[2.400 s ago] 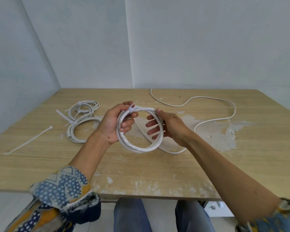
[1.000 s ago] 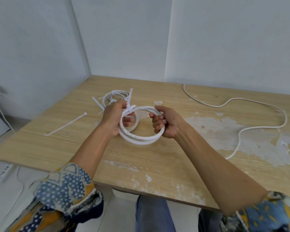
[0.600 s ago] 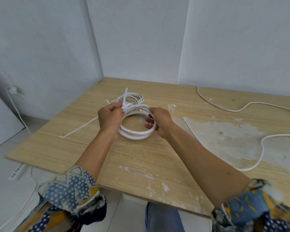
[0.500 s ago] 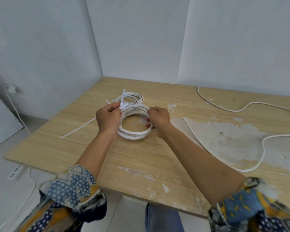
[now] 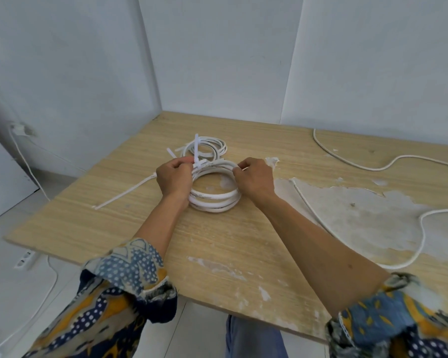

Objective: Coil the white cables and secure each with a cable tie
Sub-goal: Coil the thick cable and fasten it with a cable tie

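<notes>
Hands hold a coil point(image 5: 215, 200) on the table point(image 5: 217, 244): left hand point(image 5: 175, 178) pinches its tie point(image 5: 197, 153), right hand point(image 5: 255, 177) grips the rim. Just behind lies a second coil point(image 5: 212, 146); spare tie point(image 5: 124, 193) left, loose cable point(image 5: 373, 167) right.

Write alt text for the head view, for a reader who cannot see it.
The left hand pinches the cable tie on a white cable coil at a wooden table; the right hand grips the coil's far rim. A second coil lies behind, a loose cable at right.
</notes>
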